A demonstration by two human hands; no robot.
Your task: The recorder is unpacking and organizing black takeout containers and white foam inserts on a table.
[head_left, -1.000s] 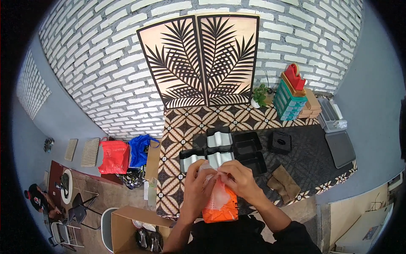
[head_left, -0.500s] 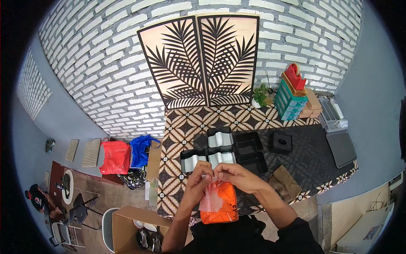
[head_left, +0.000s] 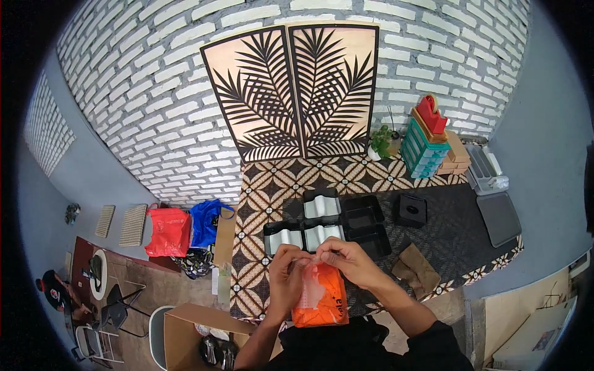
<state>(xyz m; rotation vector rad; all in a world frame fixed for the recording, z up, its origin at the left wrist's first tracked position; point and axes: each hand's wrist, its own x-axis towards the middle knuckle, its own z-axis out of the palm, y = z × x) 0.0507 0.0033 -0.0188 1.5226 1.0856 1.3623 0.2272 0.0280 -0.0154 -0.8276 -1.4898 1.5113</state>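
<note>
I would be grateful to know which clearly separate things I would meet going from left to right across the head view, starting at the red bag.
Red bag, blue bag, orange packet, black square box, dark gray tray.

The orange packet [head_left: 326, 298] shows more dark lettering [head_left: 339, 307].
</note>
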